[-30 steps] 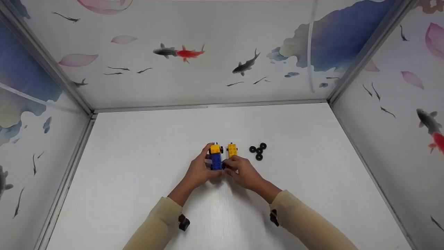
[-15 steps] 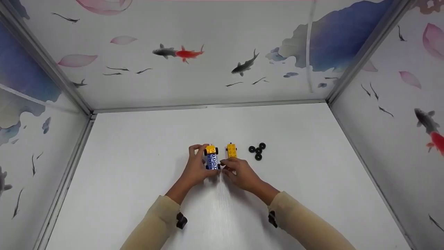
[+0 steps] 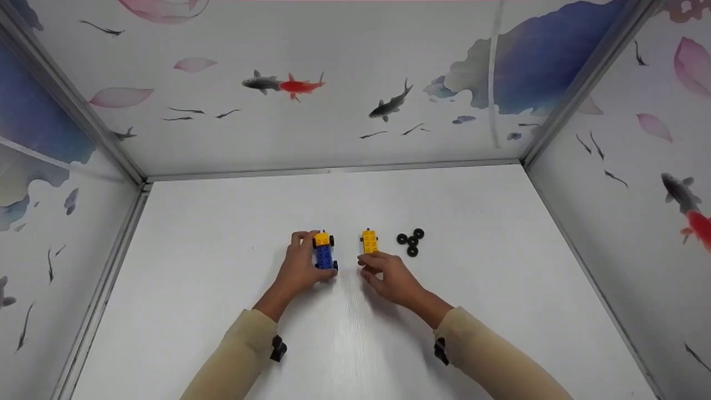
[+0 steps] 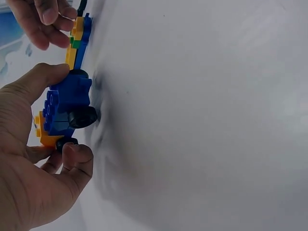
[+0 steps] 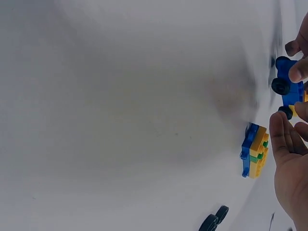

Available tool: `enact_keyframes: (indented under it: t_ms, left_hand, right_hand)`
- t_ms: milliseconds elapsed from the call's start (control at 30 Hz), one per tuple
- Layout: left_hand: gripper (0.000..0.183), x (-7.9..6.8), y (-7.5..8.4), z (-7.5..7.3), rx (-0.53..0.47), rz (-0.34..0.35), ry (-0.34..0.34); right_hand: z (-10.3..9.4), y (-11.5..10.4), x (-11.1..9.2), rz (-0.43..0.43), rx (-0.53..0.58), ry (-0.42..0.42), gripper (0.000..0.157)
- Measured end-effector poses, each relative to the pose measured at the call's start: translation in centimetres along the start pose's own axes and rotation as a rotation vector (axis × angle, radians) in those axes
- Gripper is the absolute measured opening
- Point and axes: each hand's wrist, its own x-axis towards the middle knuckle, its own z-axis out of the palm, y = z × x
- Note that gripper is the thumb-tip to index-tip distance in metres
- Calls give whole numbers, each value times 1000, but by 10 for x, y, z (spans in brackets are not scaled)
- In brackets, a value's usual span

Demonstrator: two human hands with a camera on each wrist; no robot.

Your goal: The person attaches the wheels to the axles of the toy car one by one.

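Note:
A small toy car (image 3: pixel 324 256) with a blue studded body, a yellow brick at its far end and black wheels is in my left hand (image 3: pixel 298 265). The left thumb presses its near end while fingers grip the yellow end, as the left wrist view shows with a wheel (image 4: pixel 83 117) facing out. My right hand (image 3: pixel 390 275) holds nothing; its fingers hang loosely bent beside the near end of a second block build (image 3: pixel 369 241). That build has yellow studs, and the right wrist view shows its blue base and green brick (image 5: pixel 254 158).
Several loose black wheels (image 3: pixel 412 242) lie in a cluster right of the second build. All this is on a white table (image 3: pixel 222 222), walled on three sides by panels printed with fish and petals (image 3: pixel 119 98).
My left hand has carried the toy car leftward, away from the right hand. The right fingers have come off the car's near wheel and stay beside the second build.

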Motion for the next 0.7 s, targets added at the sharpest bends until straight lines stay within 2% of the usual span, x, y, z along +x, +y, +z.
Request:
enact_keyframes:
  t_ms: [167,367,700]
  left_hand:
    - [108,3,-4,-8,33,-17,-14]
    - [106,6,-5,-15,47,-56,-63]
    - [111,4,-4,-16,31,-81,-84]
  right_hand:
    - [-2,2,-2,17,10,-5,39]
    - [-6,6,-4,44,11,13,40]
    - [-18,15,-12,70,11,31,39]
